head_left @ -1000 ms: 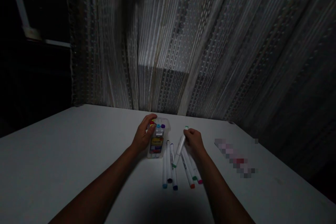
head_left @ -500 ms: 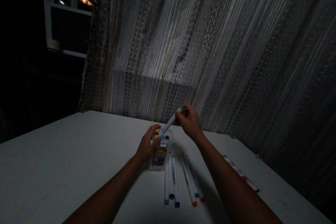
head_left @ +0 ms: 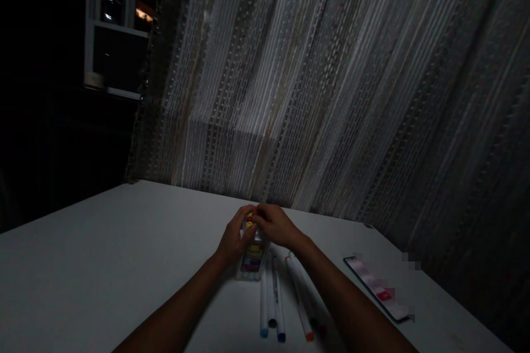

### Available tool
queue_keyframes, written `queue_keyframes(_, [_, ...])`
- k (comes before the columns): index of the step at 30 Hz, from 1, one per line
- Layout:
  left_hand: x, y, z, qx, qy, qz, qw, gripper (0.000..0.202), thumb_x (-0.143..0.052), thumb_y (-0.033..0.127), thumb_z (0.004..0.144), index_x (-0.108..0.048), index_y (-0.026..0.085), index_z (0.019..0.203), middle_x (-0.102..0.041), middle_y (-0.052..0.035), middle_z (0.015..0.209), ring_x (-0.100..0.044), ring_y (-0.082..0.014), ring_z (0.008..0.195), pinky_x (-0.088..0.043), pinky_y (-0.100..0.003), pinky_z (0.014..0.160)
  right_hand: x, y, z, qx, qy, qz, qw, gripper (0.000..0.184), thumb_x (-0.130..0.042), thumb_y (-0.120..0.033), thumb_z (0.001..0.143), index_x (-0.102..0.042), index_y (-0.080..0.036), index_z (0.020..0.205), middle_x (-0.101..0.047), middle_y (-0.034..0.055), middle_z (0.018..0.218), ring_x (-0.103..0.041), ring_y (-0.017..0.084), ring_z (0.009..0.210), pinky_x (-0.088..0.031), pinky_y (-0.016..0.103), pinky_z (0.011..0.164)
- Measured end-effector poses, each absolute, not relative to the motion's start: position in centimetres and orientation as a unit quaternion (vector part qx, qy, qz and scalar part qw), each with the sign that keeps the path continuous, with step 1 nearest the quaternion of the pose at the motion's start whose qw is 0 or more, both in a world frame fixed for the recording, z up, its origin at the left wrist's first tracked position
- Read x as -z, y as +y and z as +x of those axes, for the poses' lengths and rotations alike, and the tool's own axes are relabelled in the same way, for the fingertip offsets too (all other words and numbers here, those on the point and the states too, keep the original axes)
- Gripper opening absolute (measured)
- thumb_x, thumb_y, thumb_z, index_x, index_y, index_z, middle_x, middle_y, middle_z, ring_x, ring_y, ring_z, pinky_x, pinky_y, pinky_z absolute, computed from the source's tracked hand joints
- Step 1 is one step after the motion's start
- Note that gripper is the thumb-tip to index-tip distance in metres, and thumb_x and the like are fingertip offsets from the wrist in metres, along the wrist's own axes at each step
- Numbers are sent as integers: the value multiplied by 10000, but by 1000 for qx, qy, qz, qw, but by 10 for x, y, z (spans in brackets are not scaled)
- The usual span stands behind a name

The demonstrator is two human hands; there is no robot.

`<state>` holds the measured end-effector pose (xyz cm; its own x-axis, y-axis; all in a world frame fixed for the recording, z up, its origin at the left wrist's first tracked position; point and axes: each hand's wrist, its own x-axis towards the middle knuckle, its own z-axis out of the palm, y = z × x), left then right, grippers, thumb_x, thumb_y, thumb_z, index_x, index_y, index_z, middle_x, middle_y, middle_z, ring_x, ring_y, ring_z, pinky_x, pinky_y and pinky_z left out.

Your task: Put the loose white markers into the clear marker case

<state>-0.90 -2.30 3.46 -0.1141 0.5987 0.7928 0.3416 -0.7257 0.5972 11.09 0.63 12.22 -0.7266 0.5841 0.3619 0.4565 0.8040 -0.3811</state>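
A small clear marker box [head_left: 253, 261] with a colourful label stands upright on the white table [head_left: 103, 265], with coloured marker caps showing at its top. My left hand [head_left: 234, 239] is wrapped round the box's left side. My right hand [head_left: 274, 225] rests on top of the box, fingers curled over the marker caps. What those fingers hold is hidden. Several white markers [head_left: 273, 300] with coloured caps lie flat on the table just in front of the box, partly under my right forearm.
A flat phone-like object [head_left: 377, 289] lies on the table at the right. A striped curtain [head_left: 331, 94] hangs close behind the table. A dark window [head_left: 118, 38] is at the upper left. The room is dim.
My right hand lifted a green-capped marker off the table, carried it above the box, then came down onto the box's top. My left hand has stayed on the box.
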Motion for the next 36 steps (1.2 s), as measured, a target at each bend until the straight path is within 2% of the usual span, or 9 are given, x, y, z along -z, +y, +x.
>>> queue_keyframes(5, [-34, -22, -9, -653, 352, 662, 105, 406, -424, 441, 827, -479, 166, 1121, -524, -99, 1123, -489, -225, 1070, -376, -358, 938, -134, 5, 116, -124, -927, -281, 213, 202, -440, -155, 799, -618, -124, 710, -598, 2, 652, -520, 100, 631, -352, 188, 594])
queue_keyframes(9, [-31, -22, -10, -652, 367, 654, 110, 418, -426, 443, 824, -472, 175, 1141, -513, -99, 1150, -482, -229, 1088, -376, -363, 939, -153, -4, 128, -50, -932, -305, 189, 260, -396, -137, 797, -656, -125, 795, -642, 34, 715, -553, 118, 673, -358, 201, 614])
queue_keyframes(13, [-29, -22, -10, -652, 378, 649, 107, 438, -436, 454, 812, -474, 169, 1143, -516, -103, 1148, -483, -233, 1083, -375, -375, 938, -162, -14, 135, 33, -946, -312, 77, 269, -428, -125, 733, -681, -126, 823, -675, 79, 806, -583, 151, 722, -359, 217, 615])
queue_keyframes(17, [-29, -22, -10, -651, 381, 648, 107, 440, -417, 460, 817, -481, 156, 1129, -514, -108, 1148, -477, -231, 1089, -368, -373, 948, -160, -15, 135, 25, -954, -300, 5, 275, -449, -163, 712, -684, -118, 847, -677, 93, 820, -585, 161, 708, -356, 219, 580])
queue_keyframes(22, [-29, -21, -9, -652, 381, 647, 109, 450, -427, 471, 808, -477, 153, 1122, -518, -104, 1131, -485, -229, 1072, -376, -362, 936, -154, -7, 137, -68, -960, -272, 15, 308, -479, -161, 701, -661, -137, 950, -671, 56, 865, -572, 146, 739, -384, 215, 642])
queue_keyframes(27, [-28, -19, -8, -651, 377, 650, 111, 453, -448, 474, 796, -479, 150, 1112, -514, -106, 1119, -486, -231, 1065, -378, -364, 932, -146, -5, 142, -87, -955, -280, 34, 322, -510, -227, 701, -643, -145, 983, -657, 53, 870, -554, 145, 723, -376, 217, 623])
queue_keyframes(36, [-27, -18, -7, -653, 389, 641, 111, 440, -474, 476, 783, -479, 162, 1091, -513, -97, 1112, -493, -226, 1050, -389, -361, 916, -142, -4, 146, -128, -945, -288, 84, 241, -474, -114, 681, -655, -106, 840, -595, 19, 687, -487, 100, 613, -336, 201, 561])
